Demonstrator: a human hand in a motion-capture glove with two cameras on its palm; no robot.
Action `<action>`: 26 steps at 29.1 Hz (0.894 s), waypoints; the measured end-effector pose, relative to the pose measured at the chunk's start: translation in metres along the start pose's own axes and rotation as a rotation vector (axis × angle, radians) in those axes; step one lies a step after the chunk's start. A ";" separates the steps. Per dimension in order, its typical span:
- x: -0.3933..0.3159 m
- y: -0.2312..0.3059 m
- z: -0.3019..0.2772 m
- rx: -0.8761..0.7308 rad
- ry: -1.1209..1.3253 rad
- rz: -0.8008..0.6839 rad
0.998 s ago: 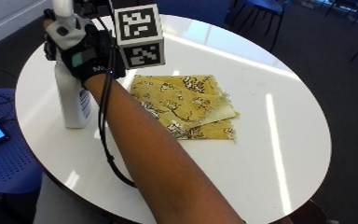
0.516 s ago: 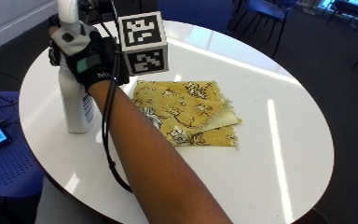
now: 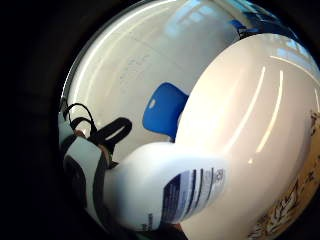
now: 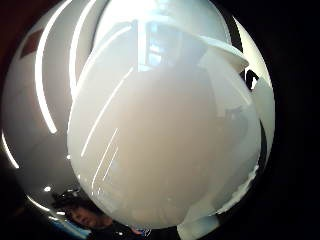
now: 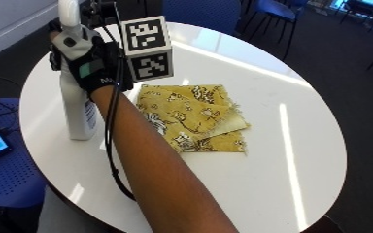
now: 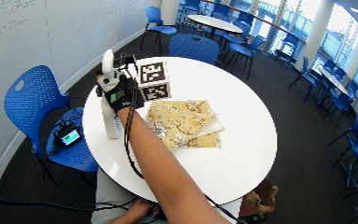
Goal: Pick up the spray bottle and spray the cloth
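Outside view shows the hand (image 5: 89,65) wrapped around the upright spray bottle (image 5: 78,109) on the desk (image 5: 290,160). Just beside the hand lies the yellow cloth (image 5: 193,119)

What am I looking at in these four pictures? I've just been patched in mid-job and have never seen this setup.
There is no robot: a person works at a round white table with a gloved right hand. Two pictures come from cameras outside the table, one closer and one wider. The two round pictures come from cameras on that hand's palm, so the white shape filling them is the spray bottle, very close. The outside views show the hand at the bottle's neck, with the bottle upright and its base apparently on the table. Beside it lies a folded yellow patterned cloth. Blue chairs stand around the table.
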State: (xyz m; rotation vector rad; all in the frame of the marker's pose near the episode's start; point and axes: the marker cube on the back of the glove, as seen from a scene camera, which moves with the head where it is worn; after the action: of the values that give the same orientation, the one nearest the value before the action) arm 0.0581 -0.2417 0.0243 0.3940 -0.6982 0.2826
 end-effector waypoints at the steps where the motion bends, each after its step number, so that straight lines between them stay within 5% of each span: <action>1: 0.001 0.001 0.001 -0.006 0.001 0.009; 26: 0.012 0.016 -0.005 -0.154 0.027 0.150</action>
State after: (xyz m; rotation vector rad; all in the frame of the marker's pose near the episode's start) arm 0.0631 -0.2237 0.0330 0.1914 -0.7194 0.3730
